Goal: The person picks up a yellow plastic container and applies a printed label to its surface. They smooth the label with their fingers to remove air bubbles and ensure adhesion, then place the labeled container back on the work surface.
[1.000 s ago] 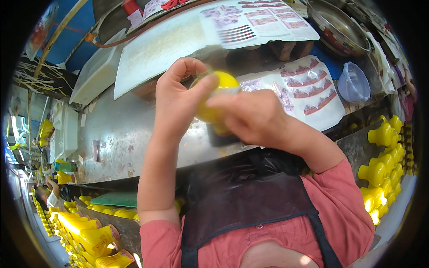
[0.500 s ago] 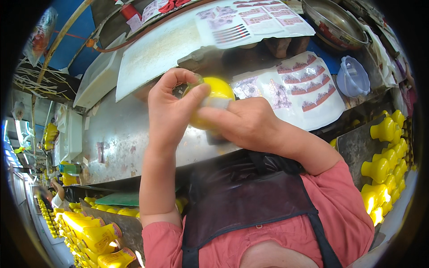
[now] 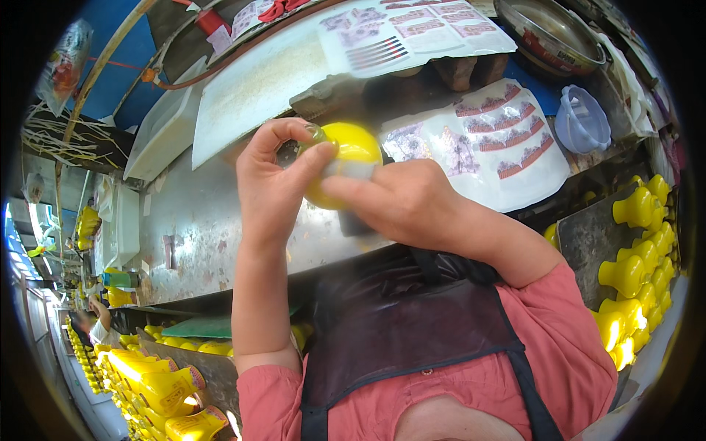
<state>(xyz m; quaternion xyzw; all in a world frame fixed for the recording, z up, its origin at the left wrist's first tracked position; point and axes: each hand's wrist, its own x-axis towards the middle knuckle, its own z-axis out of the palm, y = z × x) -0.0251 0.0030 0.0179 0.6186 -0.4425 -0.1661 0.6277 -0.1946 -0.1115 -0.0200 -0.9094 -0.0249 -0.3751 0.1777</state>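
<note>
A glossy yellow rounded pot is held up over the metal worktable. My left hand is closed on its left end, thumb and index finger pinching at a greenish-brown part there. On the pot's near side, my right hand is closed, its thumb and fingers pressing a small whitish piece against the yellow surface. That piece is blurred, and I cannot tell exactly what it is. The fingertips of the right hand are partly hidden behind the pot.
The metal worktable carries a sheet of printed decals on the right. Beyond lies a white board with more decal sheets. A pale blue basket and metal basin stand far right. Yellow pots line both sides.
The pot and both hands have shifted slightly to the left. The grip of each hand stays much the same, with the whitish piece still against the pot.
</note>
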